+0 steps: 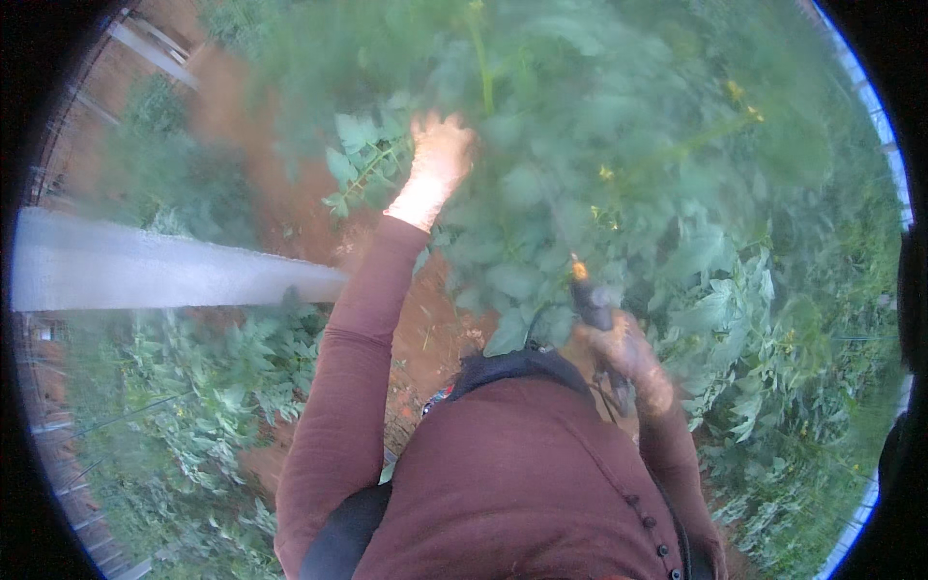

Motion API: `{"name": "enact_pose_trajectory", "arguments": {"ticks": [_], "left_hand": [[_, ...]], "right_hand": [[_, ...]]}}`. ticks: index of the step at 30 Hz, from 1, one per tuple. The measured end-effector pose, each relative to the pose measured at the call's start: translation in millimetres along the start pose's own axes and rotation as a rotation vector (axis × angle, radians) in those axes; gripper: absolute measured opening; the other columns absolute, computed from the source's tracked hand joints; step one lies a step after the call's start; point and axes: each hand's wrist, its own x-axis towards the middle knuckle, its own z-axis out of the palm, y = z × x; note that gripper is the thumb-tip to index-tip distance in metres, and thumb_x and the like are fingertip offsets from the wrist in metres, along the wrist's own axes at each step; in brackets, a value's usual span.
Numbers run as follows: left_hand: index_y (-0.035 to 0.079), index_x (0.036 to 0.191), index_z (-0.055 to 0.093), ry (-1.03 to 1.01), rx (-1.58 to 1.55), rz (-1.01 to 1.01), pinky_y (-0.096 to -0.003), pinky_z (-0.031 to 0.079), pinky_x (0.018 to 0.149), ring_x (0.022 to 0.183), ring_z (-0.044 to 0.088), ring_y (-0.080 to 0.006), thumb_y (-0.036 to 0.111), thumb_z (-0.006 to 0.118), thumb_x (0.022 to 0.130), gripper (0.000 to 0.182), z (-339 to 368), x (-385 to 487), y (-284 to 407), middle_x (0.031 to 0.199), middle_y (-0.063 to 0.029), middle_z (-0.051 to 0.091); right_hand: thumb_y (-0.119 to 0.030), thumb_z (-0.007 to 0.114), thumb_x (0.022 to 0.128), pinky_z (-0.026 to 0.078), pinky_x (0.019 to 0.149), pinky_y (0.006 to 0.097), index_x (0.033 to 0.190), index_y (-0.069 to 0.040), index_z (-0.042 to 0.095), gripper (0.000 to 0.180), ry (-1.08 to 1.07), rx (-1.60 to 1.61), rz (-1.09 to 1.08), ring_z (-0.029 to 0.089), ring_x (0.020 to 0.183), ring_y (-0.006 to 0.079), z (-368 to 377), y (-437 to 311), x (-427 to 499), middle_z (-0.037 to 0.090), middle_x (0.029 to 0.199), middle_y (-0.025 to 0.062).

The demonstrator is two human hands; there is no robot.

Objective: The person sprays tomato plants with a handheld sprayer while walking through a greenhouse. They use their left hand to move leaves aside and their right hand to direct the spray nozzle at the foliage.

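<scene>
My left hand [444, 148] reaches forward among tomato plants [522, 210], beside a leafy shoot [370, 170]. The hand is blurred and overexposed, so whether its fingers grip anything cannot be made out. My right hand [623, 348] is closed around the dark handle of a wand-like tool [593, 301] with an orange-yellow collar. A thin rod seems to run from the collar up into the foliage, where its far end is hidden. Small yellow flowers [606, 172] show among the leaves near the rod.
A pale post [181, 268] crosses the left side towards my left forearm. Reddish-brown soil [428, 326] lies below the plants. More tomato plants [739, 326] stand at the right, and others [196, 406] at the lower left, with thin lines running through them.
</scene>
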Motion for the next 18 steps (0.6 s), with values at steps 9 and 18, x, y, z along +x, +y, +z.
{"name": "enact_pose_trajectory", "arguments": {"ticks": [9,18], "left_hand": [[0.010,0.097,0.067,0.038,-0.117,0.011,-0.0498,0.036,0.094,0.105,0.051,-0.0307,0.027,0.065,0.078,0.026,20,-14,-47,0.111,-0.0090,0.058],[0.010,0.099,0.066,0.044,-0.206,0.040,-0.0487,0.035,0.097,0.106,0.051,-0.0295,0.022,0.064,0.076,0.026,29,-16,-72,0.112,-0.0082,0.058]], "right_hand": [[-0.024,0.066,0.083,0.044,0.051,0.0297,0.096,-0.002,0.060,0.026,0.226,0.132,0.059,0.054,0.056,0.0137,24,-11,47,0.057,0.068,0.0029],[-0.030,0.066,0.081,0.043,0.050,0.0285,0.092,-0.003,0.060,0.030,0.241,0.142,0.133,0.053,0.054,0.0131,34,-19,30,0.056,0.069,0.0028]]}}
